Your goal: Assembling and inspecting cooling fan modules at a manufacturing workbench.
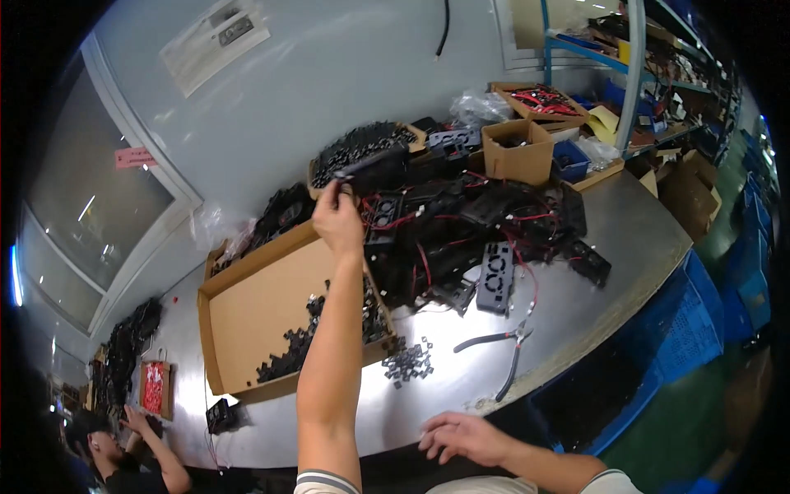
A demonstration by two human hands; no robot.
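My left hand [339, 221] is stretched far forward over the cardboard tray's back right corner. Its fingers pinch the near end of a long black plastic housing [377, 167], which slants up to the right. My right hand [462, 436] hangs by the front edge of the metal table with its fingers apart and nothing in them. Small black clips [409, 362] lie loose on the table ahead of it. The shallow cardboard tray [255, 309] has more black pieces heaped along its right and front sides, partly hidden by my left forearm.
Black housings with red wires [461, 218] form a heap at the back. Pliers [517, 346] lie open near a black fan-hole panel [494, 278]. A cardboard box [517, 154] stands behind. Blue crates [691, 309] are at the right; another person [111, 453] sits far left.
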